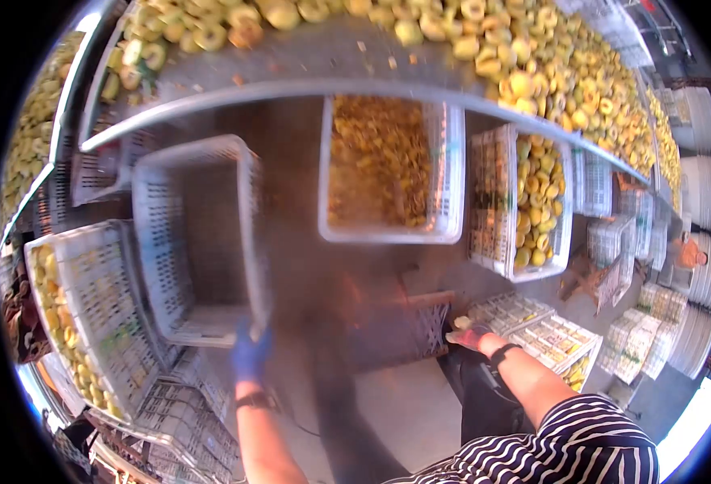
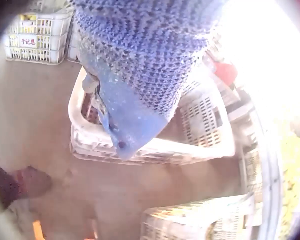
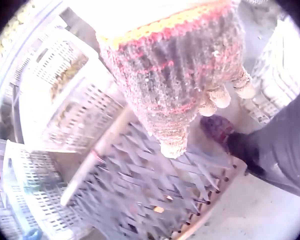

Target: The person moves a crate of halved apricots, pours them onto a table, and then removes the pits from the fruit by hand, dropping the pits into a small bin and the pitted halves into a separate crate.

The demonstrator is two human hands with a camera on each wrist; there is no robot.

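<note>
My left hand, in a blue knit glove with a coated palm, grips the rim of an empty white plastic crate at its near right corner. In the left wrist view the glove covers part of that rim, and the fingertips beyond it are partly hidden. My right hand wears a grey and red knit glove with pale fingertips. It hangs loosely with nothing in it, above a low stool with a seat of woven dark straps.
Halved yellow fruit covers a metal-edged table ahead. Below stand a crate of brownish scraps and a crate of fruit halves. Another fruit-filled crate is at left. Stacked crates are beside me on the right.
</note>
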